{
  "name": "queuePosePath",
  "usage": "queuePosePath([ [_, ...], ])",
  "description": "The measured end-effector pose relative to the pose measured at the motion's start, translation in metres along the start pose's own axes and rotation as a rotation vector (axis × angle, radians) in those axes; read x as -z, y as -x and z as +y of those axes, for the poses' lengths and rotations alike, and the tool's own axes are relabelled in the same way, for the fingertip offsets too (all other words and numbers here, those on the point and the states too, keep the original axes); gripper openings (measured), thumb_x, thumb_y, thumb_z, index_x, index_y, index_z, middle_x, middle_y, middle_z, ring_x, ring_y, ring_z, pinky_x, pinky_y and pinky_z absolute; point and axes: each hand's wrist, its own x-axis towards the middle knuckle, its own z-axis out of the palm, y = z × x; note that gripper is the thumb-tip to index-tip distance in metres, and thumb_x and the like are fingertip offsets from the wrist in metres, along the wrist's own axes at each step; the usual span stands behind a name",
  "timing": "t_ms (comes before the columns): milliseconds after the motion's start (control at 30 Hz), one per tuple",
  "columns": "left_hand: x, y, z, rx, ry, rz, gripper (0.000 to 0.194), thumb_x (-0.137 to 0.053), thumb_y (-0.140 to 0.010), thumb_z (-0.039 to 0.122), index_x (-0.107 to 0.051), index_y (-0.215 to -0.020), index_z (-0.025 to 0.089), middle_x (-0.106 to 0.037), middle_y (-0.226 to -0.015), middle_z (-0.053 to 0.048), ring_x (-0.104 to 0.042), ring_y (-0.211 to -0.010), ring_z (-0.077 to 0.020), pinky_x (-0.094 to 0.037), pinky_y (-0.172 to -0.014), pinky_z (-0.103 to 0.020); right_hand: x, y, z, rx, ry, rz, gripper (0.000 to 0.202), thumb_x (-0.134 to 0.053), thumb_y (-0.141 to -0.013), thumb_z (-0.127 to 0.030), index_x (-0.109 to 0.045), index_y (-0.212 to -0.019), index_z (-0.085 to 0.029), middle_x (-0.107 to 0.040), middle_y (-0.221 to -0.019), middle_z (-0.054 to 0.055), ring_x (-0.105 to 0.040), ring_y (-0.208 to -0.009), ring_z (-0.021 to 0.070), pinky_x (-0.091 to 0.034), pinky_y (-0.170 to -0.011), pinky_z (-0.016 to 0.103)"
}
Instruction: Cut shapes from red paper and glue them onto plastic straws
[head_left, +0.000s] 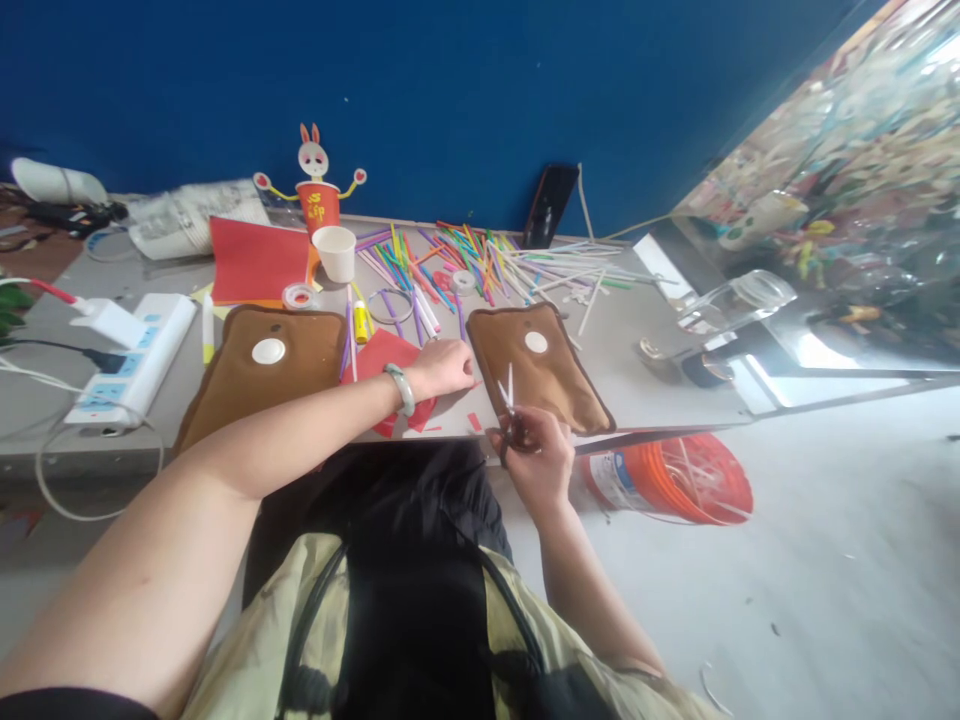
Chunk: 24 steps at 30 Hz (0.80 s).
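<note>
My left hand is curled with its back towards me, so most of its fingers are out of sight; a tiny red sliver shows at their tips, and I cannot tell whether they pinch it. My right hand is clamped on the dark handles of a pair of scissors; the fingers cover much of the loops. The two hands are apart, close to the table's front edge.

My left wrist, wearing a pale bangle, cuts across the red paper, so I see only parts of it on either side. That forearm also hides the lower part of the left brown pad. The far right is blurred, its heap of pieces hard to make out, and the table edge covers part of the orange bucket.

The scissors are in front of the right brown pad's near left part. Their long axis runs away from me, tips towards the blue wall, blades parted in a narrow V. Small red scraps lie between my hands.
</note>
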Motion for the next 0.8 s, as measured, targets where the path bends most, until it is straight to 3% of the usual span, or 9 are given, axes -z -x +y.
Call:
queuePosePath([
  [167,-0.003,-0.002,-0.003,0.008,0.004,0.012,0.013,-0.067,-0.075,0.028,-0.073,-0.075,0.016,-0.072,-0.076,-0.006,-0.067,-0.077,-0.0207,-0.049,-0.077,-0.031,-0.012,0.012,-0.004,0.162,0.025,-0.113,0.019,-0.067,-0.082,-0.026,-0.066,-0.101,-0.023,-0.075,-0.089,0.002,-0.066,-0.077,0.0209,-0.043,-0.08,0.038],
  [333,0.0,-0.001,-0.006,0.017,-0.014,0.007,0.014,-0.067,-0.076,0.029,-0.074,-0.075,0.016,-0.072,-0.076,-0.006,-0.067,-0.077,-0.0205,-0.049,-0.075,-0.03,-0.013,0.017,0.005,0.329,0.123,-0.211,0.035,-0.062,-0.079,-0.012,-0.063,-0.113,-0.022,-0.075,-0.097,0.004,-0.066,-0.086,0.0216,-0.04,-0.084,0.037],
  [533,0.0,-0.002,-0.011,0.009,0.008,0.007,0.014,-0.067,-0.076,0.03,-0.072,-0.075,0.017,-0.071,-0.078,-0.006,-0.066,-0.077,-0.0203,-0.048,-0.073,-0.03,-0.013,0.016,0.013,0.435,0.125,-0.181,0.041,-0.057,-0.076,-0.003,-0.064,-0.112,-0.021,-0.073,-0.088,0.004,-0.064,-0.085,0.0203,-0.042,-0.079,0.034],
  [800,-0.003,0.001,-0.006,-0.153,-0.06,0.038,0.014,-0.059,-0.08,0.018,-0.073,-0.082,0.017,-0.07,-0.092,-0.007,-0.064,-0.088,-0.0209,-0.048,-0.083,-0.032,-0.015,0.017,0.013,0.431,0.089,-0.111,0.041,-0.054,-0.081,-0.006,-0.064,-0.117,-0.024,-0.073,-0.087,0.003,-0.067,-0.082,0.02,-0.047,-0.076,0.035],
])
